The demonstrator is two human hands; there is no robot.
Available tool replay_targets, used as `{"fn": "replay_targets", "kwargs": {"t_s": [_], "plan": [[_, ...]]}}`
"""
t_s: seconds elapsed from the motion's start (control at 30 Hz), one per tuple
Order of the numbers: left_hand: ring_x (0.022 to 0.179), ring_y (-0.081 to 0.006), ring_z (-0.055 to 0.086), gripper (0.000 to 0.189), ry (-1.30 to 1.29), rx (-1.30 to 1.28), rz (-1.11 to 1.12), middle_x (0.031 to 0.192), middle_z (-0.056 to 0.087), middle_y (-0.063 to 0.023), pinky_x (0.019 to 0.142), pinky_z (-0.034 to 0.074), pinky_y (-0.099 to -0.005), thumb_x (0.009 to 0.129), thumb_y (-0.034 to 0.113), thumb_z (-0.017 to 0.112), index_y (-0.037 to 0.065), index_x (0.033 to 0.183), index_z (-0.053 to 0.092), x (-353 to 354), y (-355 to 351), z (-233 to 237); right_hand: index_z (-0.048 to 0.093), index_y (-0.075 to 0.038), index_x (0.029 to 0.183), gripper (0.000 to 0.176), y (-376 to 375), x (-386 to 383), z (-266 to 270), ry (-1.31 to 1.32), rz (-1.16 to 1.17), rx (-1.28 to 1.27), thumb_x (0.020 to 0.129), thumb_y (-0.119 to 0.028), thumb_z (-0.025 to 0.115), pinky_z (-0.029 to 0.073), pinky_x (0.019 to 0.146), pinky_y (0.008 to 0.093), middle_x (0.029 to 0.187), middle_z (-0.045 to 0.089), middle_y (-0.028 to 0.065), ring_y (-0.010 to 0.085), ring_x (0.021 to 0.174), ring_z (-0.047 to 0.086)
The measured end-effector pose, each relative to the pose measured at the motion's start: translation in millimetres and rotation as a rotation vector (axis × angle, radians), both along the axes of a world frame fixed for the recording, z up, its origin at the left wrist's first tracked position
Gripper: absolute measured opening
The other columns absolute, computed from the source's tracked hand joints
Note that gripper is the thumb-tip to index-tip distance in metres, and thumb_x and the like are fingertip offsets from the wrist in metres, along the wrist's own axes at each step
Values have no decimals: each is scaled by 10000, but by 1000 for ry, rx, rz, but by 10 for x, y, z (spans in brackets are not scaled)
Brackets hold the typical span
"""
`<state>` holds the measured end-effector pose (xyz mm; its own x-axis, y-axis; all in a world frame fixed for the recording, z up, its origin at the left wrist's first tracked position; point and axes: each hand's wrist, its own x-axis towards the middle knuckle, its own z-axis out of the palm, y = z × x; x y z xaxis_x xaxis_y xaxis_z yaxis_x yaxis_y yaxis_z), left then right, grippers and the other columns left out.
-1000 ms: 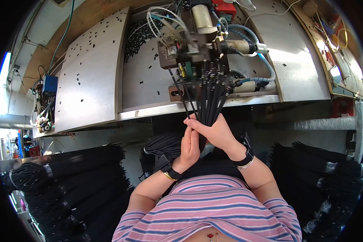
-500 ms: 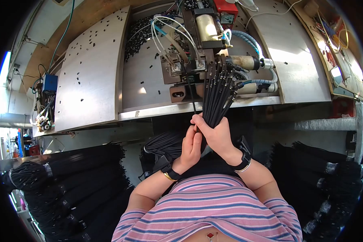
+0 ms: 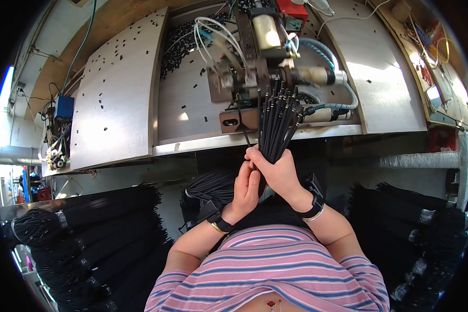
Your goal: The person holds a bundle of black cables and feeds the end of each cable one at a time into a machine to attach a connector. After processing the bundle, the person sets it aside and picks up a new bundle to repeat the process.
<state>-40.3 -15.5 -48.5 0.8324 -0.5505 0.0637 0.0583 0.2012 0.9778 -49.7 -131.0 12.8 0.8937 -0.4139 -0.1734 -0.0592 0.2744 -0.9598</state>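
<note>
My right hand is closed around a thick bundle of black cables. Their metal-tipped ends fan upward in front of the machine. My left hand touches the right one, its fingers pressed together at the lower part of a single black cable. This cable runs up, left of the bundle, into the machine's front. The fingertips of both hands overlap there, partly hiding the grip. The clamp area of the machine is smeared by motion.
Small black pieces lie heaped and scattered on the metal worktop. Air cylinders and hoses flank the machine on the right. Black cable bundles hang at the left and right; another coil lies behind my left hand.
The machine's clamp parts have shifted and are blurred. The tips of the bundle have swung slightly left, and the single cable's upper part has moved left. Both hands stay almost in place.
</note>
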Motion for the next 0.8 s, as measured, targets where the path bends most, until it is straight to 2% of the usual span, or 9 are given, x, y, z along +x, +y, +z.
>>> {"fn": "replay_targets", "kwargs": {"t_s": [0.03,0.17,0.23,0.27,0.37,0.5,0.57,0.7,0.8], "plan": [[865,-111,528,263,1,-1,0,993,556,-74,776,430,-232,975,144,356,-33,1145,451,1,-7,-1,638,24,791,221,-22,-5,9,4,23,-24,841,-191,648,459,568,234,667,630,40,87,623,590],[674,-77,508,323,-106,59,-48,911,539,-44,611,429,-200,1002,222,296,9,1228,385,65,43,5,614,13,777,227,-65,-12,37,-62,94,-164,832,-202,660,453,557,258,653,611,47,119,610,590],[807,-121,522,262,-255,107,116,968,551,-84,736,428,-240,988,181,330,-13,1113,455,105,75,138,595,6,774,221,-85,-37,24,-209,148,-354,816,-197,674,457,554,291,667,606,65,172,616,606],[874,-142,529,244,-318,144,193,996,557,-104,799,427,-260,981,160,347,-23,1055,490,112,135,183,595,6,774,221,-100,-69,5,-188,154,-332,816,-197,674,457,554,291,667,606,65,172,616,606],[863,-175,533,261,-228,-21,311,985,545,-128,800,441,-289,995,182,303,-10,986,480,318,342,287,603,1,830,247,-239,-100,-65,-230,358,-867,821,-234,678,459,583,277,710,591,97,213,631,579],[853,-178,540,273,-242,-12,380,971,547,-135,791,448,-293,1001,188,282,-4,973,473,393,499,278,610,19,839,352,-335,-94,-746,-50,451,-1022,808,-327,667,493,626,351,755,608,181,313,702,618],[842,-176,543,269,-270,-27,370,958,552,-134,787,450,-292,1000,183,284,-3,972,476,459,499,279,618,26,884,402,-369,0,-1106,443,600,-1152,779,-360,660,511,727,381,877,634,199,358,821,623],[798,-161,549,244,-308,143,267,911,565,-126,772,454,-285,995,164,312,-4,957,484,404,564,340,621,47,921,484,-350,179,-1225,526,627,-1146,755,-404,674,514,740,384,871,635,216,370,832,622],[838,-151,572,203,-191,282,-64,925,590,-120,796,452,-274,973,148,395,-17,1008,507,317,556,367,627,42,982,503,-443,117,-783,552,510,-1156,758,-406,674,511,737,394,899,643,210,365,851,625]]}}
